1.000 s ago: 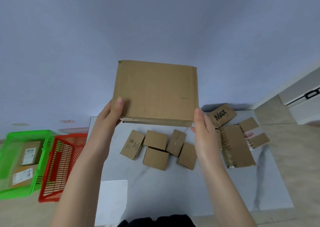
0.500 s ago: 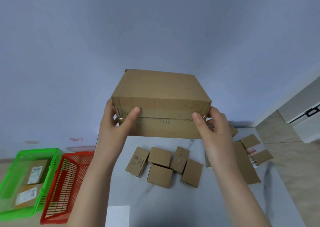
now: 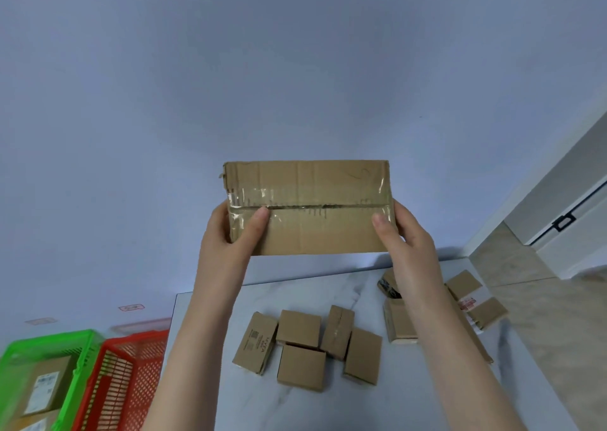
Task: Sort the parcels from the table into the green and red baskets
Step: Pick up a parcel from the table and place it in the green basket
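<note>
One taped parcel (image 3: 308, 207): left hand (image 3: 230, 237) and right hand (image 3: 407, 243) are gripping its ends. Five small boxes (image 3: 299, 329) are lying clustered on the table (image 3: 328, 407).

One large box (image 3: 308, 207), five small boxes (image 3: 299, 329), four partly hidden boxes (image 3: 463, 284), one green basket (image 3: 49, 340), one red basket (image 3: 131, 381).

The left forearm (image 3: 197, 348) and right forearm (image 3: 460, 365) are slender and bare along all their visible length. The left hand (image 3: 226, 240) and right hand (image 3: 410, 246) are bare too. The left thumb (image 3: 258, 223) and right thumb (image 3: 381, 225) each show a short, plain nail.
</note>
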